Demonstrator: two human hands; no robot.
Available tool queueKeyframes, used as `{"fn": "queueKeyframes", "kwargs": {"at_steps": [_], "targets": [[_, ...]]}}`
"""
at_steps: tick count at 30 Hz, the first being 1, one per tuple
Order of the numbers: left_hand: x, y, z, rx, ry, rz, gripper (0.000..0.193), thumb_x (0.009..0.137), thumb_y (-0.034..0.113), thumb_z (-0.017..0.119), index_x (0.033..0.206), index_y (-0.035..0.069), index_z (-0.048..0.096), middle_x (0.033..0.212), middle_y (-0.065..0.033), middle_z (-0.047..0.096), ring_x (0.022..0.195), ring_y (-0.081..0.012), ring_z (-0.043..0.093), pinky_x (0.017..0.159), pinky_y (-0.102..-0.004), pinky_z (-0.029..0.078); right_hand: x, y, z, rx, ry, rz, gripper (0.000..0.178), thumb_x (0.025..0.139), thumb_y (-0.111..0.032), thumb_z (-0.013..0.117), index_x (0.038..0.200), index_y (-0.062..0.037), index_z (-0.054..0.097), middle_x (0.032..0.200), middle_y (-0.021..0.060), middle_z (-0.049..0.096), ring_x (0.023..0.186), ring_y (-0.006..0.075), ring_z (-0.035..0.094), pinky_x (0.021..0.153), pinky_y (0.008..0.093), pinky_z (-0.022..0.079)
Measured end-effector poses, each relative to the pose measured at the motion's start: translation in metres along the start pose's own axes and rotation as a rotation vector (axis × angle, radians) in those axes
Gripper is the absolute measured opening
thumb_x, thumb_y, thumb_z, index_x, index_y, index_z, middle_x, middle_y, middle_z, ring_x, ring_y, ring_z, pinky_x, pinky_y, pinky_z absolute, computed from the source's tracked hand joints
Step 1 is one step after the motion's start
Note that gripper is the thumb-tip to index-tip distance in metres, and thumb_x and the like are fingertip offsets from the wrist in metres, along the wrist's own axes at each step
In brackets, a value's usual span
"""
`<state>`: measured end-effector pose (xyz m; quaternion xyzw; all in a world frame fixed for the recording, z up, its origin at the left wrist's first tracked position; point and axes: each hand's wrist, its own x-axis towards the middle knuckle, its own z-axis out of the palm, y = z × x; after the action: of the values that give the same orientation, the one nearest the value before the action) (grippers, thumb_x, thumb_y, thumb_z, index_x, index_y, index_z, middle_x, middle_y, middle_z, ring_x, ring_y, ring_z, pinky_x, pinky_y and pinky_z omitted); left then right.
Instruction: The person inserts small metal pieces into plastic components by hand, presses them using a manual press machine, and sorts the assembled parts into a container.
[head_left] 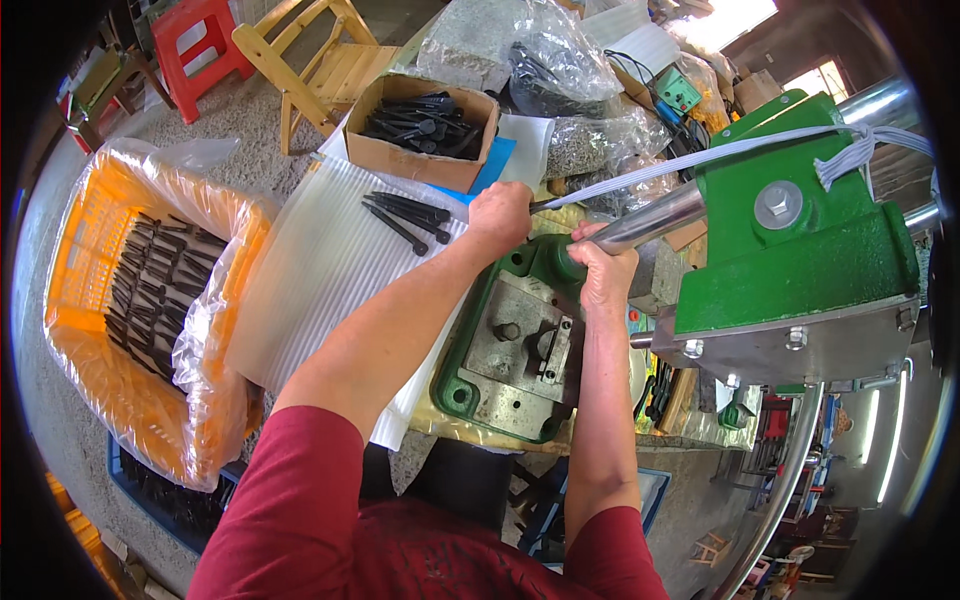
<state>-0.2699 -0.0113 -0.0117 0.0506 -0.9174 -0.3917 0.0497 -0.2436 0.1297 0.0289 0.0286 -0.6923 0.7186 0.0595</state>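
Press (pixel 800 250), green, with steel bar (pixel 655 218); its base (pixel 458 392) on the counter (pixel 440 424). Left hand (pixel 502 213): fingers closed, at the dark end of a white cord (pixel 690 165); contents hidden. Right hand (pixel 606 272): fingers curled by the bar's end; grip cannot be told. Black pegs (pixel 410 217), loose on white foam (pixel 310 290). Carton (pixel 375 135) of pegs, behind. Orange crate (pixel 75 265), plastic-lined, pegs inside, far left. Red stool (pixel 200 60), wooden chair (pixel 335 75), beyond.
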Motion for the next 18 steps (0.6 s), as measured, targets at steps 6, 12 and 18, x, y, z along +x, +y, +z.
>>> {"fn": "queueKeyframes", "kwargs": {"at_steps": [6, 12, 18], "targets": [[0.0001, -0.0049, 0.0007, -0.080, 0.005, -0.017, 0.021, 0.063, 0.015, 0.061, 0.083, 0.010, 0.063, 0.080, -0.0140, 0.060, 0.079, -0.0301, 0.057, 0.071, -0.0374, 0.045, 0.0003, -0.0021, 0.0019, 0.015, -0.008, 0.018, 0.020, 0.049, 0.011, 0.053, 0.066, 0.0023, 0.053, 0.070, 0.0100, 0.055, 0.067, 0.0190, 0.054, 0.060, 0.0250, 0.041], [-0.0008, -0.0025, -0.0014, -0.024, -0.031, -0.001, 0.021, 0.063, 0.015, 0.062, 0.083, 0.012, 0.063, 0.079, -0.0127, 0.060, 0.080, -0.0291, 0.056, 0.071, -0.0374, 0.044, 0.0016, -0.0043, -0.0002, -0.053, -0.006, 0.028, 0.020, 0.048, 0.011, 0.053, 0.066, 0.0024, 0.053, 0.070, 0.0098, 0.055, 0.062, 0.0169, 0.052, 0.057, 0.0239, 0.040], [-0.0024, -0.0011, -0.0041, -0.017, -0.078, 0.003, 0.022, 0.062, 0.016, 0.064, 0.084, 0.015, 0.063, 0.082, -0.0107, 0.060, 0.082, -0.0284, 0.056, 0.072, -0.0370, 0.044, 0.0029, -0.0017, -0.0019, -0.050, -0.026, -0.027, 0.020, 0.047, 0.011, 0.053, 0.066, 0.0022, 0.053, 0.069, 0.0091, 0.054, 0.059, 0.0154, 0.051, 0.056, 0.0236, 0.039]]}}
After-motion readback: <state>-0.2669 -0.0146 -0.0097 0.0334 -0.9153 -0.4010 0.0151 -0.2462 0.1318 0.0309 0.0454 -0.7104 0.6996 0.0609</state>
